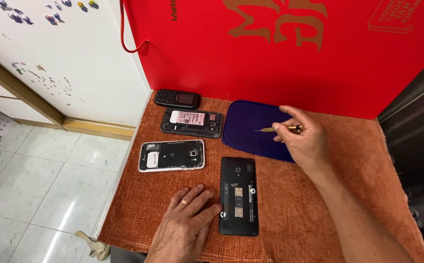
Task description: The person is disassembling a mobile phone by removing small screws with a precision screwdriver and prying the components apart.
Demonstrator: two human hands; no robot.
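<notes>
My left hand [186, 221] rests flat on the orange cloth [319, 214], its thumb touching the left edge of a black phone [239, 196] that lies with its back cover off. My right hand [303, 139] holds a thin brass-handled screwdriver [276, 129], tip pointing left over a dark blue mat [251, 127]. A white-framed open phone [172, 156] lies to the left of the black one. Farther back sits a dark open phone [191, 122] showing its battery, and behind it a small black keypad phone [177, 98].
A large red paper bag [280, 53] with a cord handle stands upright along the back of the cloth. A white cabinet [61, 53] with small stickers is at the left, above a pale tiled floor [41, 185]. A dark surface borders the right side.
</notes>
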